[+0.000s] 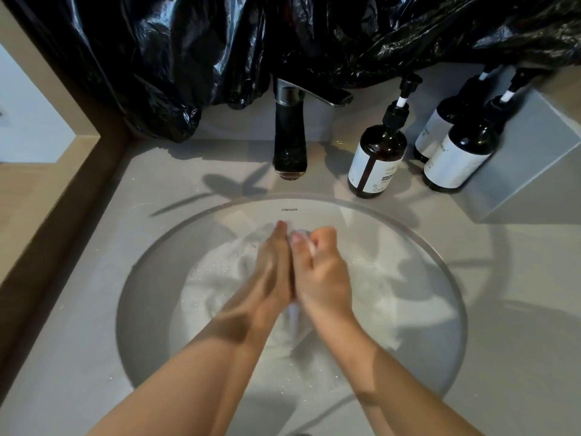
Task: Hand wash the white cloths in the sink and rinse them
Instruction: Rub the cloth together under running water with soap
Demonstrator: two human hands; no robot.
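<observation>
A white cloth [294, 316] is squeezed between the hands above the sink [147, 294]. The left hand [273, 269] presses flat against it, and the right hand [323, 272] curls around it.

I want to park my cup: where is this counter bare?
Bare counter lies left of the faucet, between the sink and the black plastic, and right of the sink, before the grey box. Crowded: pump bottles right of the faucet; in the sink, left hand and right hand press the white cloth.
</observation>
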